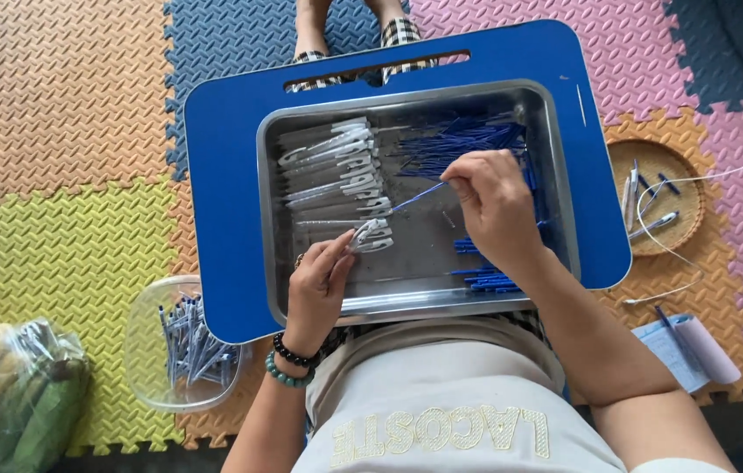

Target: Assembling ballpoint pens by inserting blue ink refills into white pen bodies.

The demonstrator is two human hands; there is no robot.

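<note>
My left hand holds a clear pen barrel with a white clip over a steel tray. My right hand pinches a thin blue refill, its tip pointing toward the barrel's end. Several clear pen barrels lie in a row in the tray's left half. A heap of blue refills lies at the tray's far right, and more blue refills sit by my right wrist. The tray rests on a blue lap table.
A clear plastic tub of assembled pens sits on the floor at my left. A woven basket with a few pens lies to the right, with a white cord and a notepad nearby. Another person's feet show beyond the table. Bagged items are at the lower left.
</note>
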